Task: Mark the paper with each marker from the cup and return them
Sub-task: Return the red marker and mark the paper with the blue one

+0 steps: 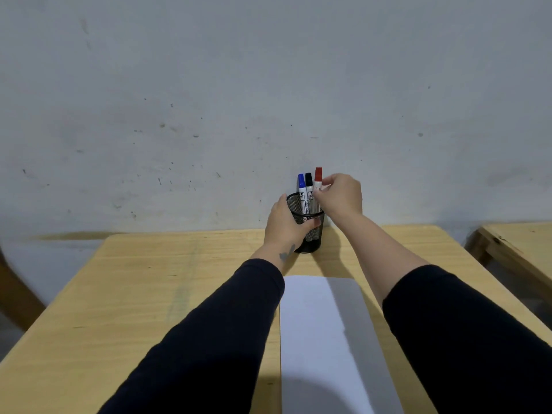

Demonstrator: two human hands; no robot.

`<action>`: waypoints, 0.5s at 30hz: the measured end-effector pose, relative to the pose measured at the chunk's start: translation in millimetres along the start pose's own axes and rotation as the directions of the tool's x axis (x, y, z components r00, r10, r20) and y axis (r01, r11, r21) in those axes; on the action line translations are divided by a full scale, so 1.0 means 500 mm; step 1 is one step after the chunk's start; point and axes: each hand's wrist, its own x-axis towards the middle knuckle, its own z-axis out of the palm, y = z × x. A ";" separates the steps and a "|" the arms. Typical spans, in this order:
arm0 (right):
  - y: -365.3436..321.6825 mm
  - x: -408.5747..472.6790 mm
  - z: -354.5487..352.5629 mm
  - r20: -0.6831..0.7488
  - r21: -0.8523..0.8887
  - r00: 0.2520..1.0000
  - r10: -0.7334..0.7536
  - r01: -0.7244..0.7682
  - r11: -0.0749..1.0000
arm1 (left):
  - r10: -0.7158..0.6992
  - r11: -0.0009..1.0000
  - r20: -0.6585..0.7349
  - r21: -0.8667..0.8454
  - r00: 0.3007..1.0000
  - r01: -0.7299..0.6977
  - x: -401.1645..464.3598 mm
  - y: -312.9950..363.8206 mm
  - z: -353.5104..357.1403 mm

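A black mesh cup stands at the far edge of the wooden table, close to the wall. Three markers stand upright in it: a blue-capped marker, a black-capped marker and a red-capped marker. My left hand wraps around the cup's left side. My right hand pinches the red-capped marker's white barrel just below the cap. A white sheet of paper lies on the table between my forearms, blank where it shows.
A grey, scuffed wall rises directly behind the cup. A second wooden table stands to the right, across a narrow gap. Something dark brown sits at the left edge of the view.
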 end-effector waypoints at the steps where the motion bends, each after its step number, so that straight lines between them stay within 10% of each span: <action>1: 0.004 0.000 0.005 -0.007 -0.012 1.000 0.009 -0.009 1.000 | 0.006 1.000 -0.003 -0.007 1.000 -0.006 0.001 -0.002 0.003; 15: -0.036 -0.016 0.044 0.073 -0.092 0.987 -0.146 0.153 0.984 | -0.026 0.990 0.008 -0.135 1.000 0.027 -0.008 -0.010 0.002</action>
